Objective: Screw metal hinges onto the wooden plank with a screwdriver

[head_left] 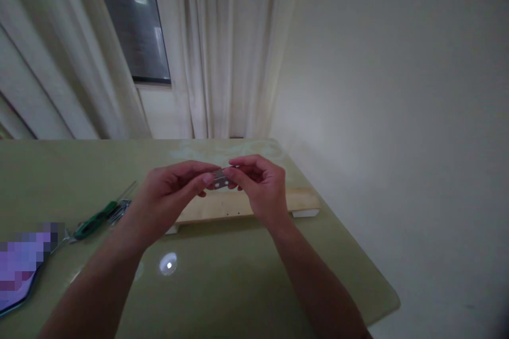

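Between both hands is a small metal hinge (221, 179) with round screw holes, held up above a wooden board. My left hand (170, 188) pinches its left end between thumb and fingers. On the other end, my right hand (260, 183) is closed with its thumb pressed on the metal. Below and behind the hands lies the pale wooden board (222, 206), raised on white blocks. Small dark holes show near its front edge. My hands and wrists hide parts of the board.
A green-handled screwdriver (95, 221) lies to the left, beside some small metal pieces (119, 212) that I cannot make out. Farther left is a flat device (19, 270) with a blurred purple screen. The glossy green table (222, 286) meets a wall (397, 143) on the right.
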`<state>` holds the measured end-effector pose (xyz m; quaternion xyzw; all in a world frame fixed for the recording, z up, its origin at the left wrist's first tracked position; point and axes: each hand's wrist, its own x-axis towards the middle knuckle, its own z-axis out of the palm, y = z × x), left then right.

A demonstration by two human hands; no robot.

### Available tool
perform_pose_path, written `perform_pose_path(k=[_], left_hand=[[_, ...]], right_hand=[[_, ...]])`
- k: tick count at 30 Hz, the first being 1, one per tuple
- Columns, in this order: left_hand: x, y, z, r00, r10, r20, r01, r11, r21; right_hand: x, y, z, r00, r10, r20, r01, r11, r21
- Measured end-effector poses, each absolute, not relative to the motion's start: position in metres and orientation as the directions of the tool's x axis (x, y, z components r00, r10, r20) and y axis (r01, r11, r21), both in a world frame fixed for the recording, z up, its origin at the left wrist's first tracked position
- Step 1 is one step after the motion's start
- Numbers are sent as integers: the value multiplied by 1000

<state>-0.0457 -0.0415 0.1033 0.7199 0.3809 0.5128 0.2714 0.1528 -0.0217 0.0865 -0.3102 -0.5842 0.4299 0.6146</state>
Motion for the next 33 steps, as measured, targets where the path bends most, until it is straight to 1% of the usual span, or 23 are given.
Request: perform_pose_path(k=[2,3,4,5,6,7,8,9,10,11,12,13,14,15,17,19,21,23,25,26,28,31,33], left_hand=[[-40,-42,98,166,829,533,281,-558,781],[-37,-42,95,116,821,559,320,-563,762],[-34,-43,92,42,793,608,388,-573,722],[-30,-44,89,-26,733,679,481,-587,652],[-27,-45,87,-59,640,766,583,-601,547],[-23,-46,85,-43,523,851,675,-612,411],[-19,-49,84,13,402,915,739,-620,262],[-15,-51,83,91,292,952,769,-629,119],[-12,-54,84,163,206,965,771,-637,6],[-9,-57,86,211,152,966,760,-646,-65],[-8,-60,89,237,137,962,746,-660,-90],[-7,-63,93,253,160,954,726,-684,-77],[-8,-66,97,256,211,943,703,-711,-32],[-10,-68,102,246,278,929,681,-731,39],[-17,-68,107,173,428,887,639,-734,230],[-22,-64,106,90,585,806,554,-702,448],[-23,-56,101,77,734,675,393,-644,656],[-20,-47,94,82,828,554,220,-557,801],[-15,-40,89,37,870,491,96,-492,865],[-13,-37,87,17,881,473,57,-473,879],[-10,-33,85,29,894,446,16,-447,894],[-9,-30,85,107,900,423,26,-428,904],[-10,-31,85,122,887,446,88,-457,885]], right_hand=[[161,-23,89,-70,886,458,-139,446,-884],[164,-24,91,-47,872,487,-96,481,-871],[166,-25,92,8,846,533,-32,533,-845],[168,-26,94,63,809,584,40,583,-812],[169,-28,95,86,777,624,96,617,-781],[169,-31,96,68,764,641,120,632,-766],[169,-33,97,16,771,636,109,631,-768],[167,-36,97,-50,786,616,72,618,-783],[166,-38,97,-103,801,590,24,595,-803],[165,-39,96,-122,813,570,-19,572,-820],[165,-40,96,-107,822,559,-50,557,-829],[165,-40,96,-84,830,552,-71,547,-834],[167,-38,96,-75,837,543,-87,537,-839],[169,-37,97,-87,843,531,-103,522,-847],[175,-34,99,-166,847,504,-124,489,-863],[181,-31,102,-257,846,467,-133,448,-884],[185,-29,102,-301,851,430,-122,413,-903],[187,-27,101,-298,861,413,-103,401,-910],[187,-24,98,-276,861,427,-67,426,-902],[188,-22,97,-260,860,440,-44,444,-895],[188,-19,95,-226,858,460,-1,473,-881],[190,-17,94,-225,859,460,15,475,-880],[191,-17,94,-246,850,466,43,490,-871]])
